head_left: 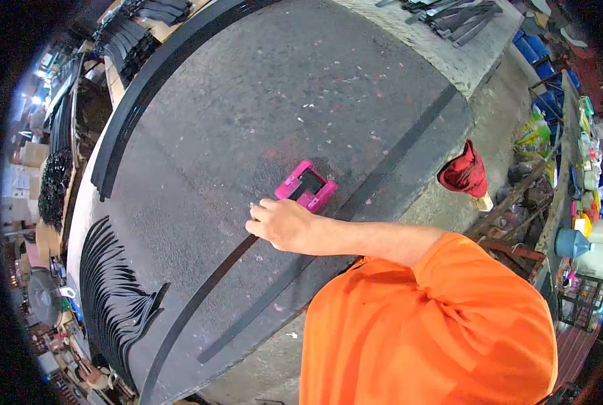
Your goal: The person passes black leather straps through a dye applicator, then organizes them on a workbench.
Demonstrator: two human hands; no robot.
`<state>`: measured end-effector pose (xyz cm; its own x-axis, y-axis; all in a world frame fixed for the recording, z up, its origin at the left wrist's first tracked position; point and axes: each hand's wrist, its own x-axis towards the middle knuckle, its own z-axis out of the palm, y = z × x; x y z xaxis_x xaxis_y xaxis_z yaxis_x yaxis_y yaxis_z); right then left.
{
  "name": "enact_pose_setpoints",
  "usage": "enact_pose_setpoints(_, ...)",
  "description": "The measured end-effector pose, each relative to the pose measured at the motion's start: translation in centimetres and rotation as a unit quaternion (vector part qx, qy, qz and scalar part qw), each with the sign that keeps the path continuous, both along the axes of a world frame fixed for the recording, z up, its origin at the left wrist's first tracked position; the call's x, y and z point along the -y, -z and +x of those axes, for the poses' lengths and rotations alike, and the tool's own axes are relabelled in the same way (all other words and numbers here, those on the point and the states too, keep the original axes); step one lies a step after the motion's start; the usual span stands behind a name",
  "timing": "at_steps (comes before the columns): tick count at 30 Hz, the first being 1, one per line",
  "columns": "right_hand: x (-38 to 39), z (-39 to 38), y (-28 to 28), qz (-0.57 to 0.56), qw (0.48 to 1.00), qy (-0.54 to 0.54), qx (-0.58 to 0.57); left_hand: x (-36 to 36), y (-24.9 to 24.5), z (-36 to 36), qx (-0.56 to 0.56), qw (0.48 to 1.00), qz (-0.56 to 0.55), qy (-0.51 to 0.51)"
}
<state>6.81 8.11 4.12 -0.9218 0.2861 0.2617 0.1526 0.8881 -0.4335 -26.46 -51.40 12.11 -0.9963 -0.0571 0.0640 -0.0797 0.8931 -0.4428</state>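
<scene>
My right hand (284,224) reaches leftward from the orange sleeve, low over the dark table (234,108). Its fingers are closed around the end of a long black strip (204,290), which curves down to the bottom left edge of the view. Just beyond the knuckles sits a bright pink block-like tool (307,186) with a dark middle, overlapped by the back of the hand. A straight, flat dark band (403,145) runs diagonally across the table, passing beneath my forearm. My left hand is out of view.
Many thin black strips (109,297) lie fanned out at the table's left. A thick curved bundle of black strips (136,94) follows the far left edge. More strips (456,17) are piled at the top right. A dark red cloth-like thing (465,172) stands beyond the right edge.
</scene>
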Motion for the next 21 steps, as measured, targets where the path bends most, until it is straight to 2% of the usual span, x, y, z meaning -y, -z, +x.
enact_pose_setpoints(9, -2.7, 2.6, 0.4, 0.025, 0.999, 0.026, 0.038, 1.9, -0.2, 1.2, -0.010, 0.999, -0.024, -0.044)
enact_pose_setpoints(12, -5.1, 4.7, 2.1, 0.066, 0.996, 0.064, 0.019, 3.2, -1.9, -0.1, -0.027, 0.997, -0.049, -0.057)
enact_pose_setpoints(17, -10.3, 10.3, 2.6, 0.123, 0.979, 0.144, 0.080, 6.5, -5.3, -3.0, -0.059, 0.990, -0.104, -0.077)
enact_pose_setpoints(21, -14.4, 15.2, 2.4, 0.172, 0.954, 0.214, 0.121, 7.7, -4.4, -5.2, -0.060, 0.987, -0.133, -0.063)
